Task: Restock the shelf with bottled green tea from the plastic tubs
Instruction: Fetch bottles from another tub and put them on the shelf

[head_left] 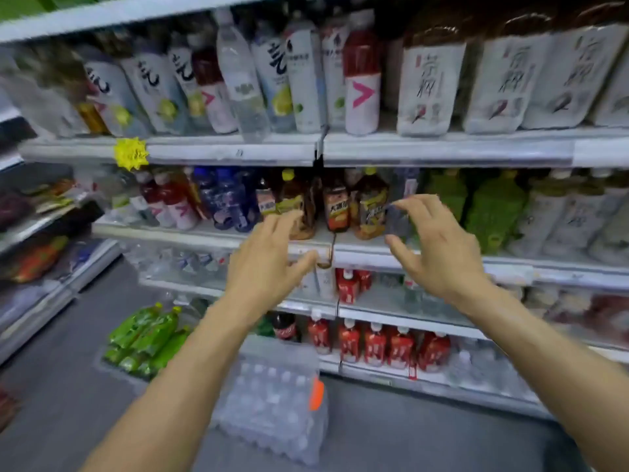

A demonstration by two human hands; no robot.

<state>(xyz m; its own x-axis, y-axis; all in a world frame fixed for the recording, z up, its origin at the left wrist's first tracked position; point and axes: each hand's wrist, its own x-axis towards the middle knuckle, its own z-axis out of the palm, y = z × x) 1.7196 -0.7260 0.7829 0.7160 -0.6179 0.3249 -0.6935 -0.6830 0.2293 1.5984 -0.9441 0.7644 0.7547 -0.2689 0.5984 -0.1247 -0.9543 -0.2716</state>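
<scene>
Both hands, left hand (269, 253) and right hand (432, 243), were held open and empty at frame centre. Green tea bottles (146, 338), lower left, were judged heavy, slippery, best gripped mid-body.

I'm looking at a white store shelf (442, 149) with several tiers. On its upper tier stand white-labelled bottles (430, 86) and a clear water bottle (240, 76); a yellow starburst tag (131, 153) hangs on that tier's edge. The tier below it carries brown tea bottles (371, 206), blue bottles (224, 199) and green-labelled tea bottles (493, 212). Lower tiers hold red-labelled bottles (374, 345). On the grey floor (391, 437) sit a shrink-wrapped pack of water bottles (272, 396) and green bottles (146, 338), whose container I can't make out.
</scene>
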